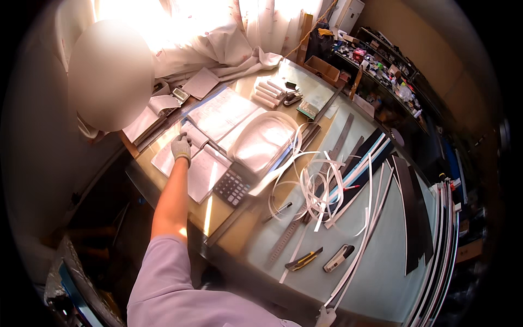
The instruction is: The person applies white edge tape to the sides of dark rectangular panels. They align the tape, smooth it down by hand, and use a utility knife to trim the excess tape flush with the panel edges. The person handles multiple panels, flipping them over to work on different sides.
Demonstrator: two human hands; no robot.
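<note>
My left hand, in a pale knitted glove, rests at the far edge of an open notebook. Its fingers are curled in beside a raised page; whether they pinch anything is too small to tell. At the lower edge, my right hand, also gloved and partly cut off, is closed on the ends of long thin white strips, which stretch away across the glass tabletop. A dark calculator touches the notebook. Between my hands lie a yellow and black utility knife and a white and black stapler-like tool.
Coiled white strip lies mid-table near a metal ruler. Dark flat panels lie at the right. Beyond the notebook are an open ledger and paper rolls. Another person is across the table. Cluttered shelves stand far right.
</note>
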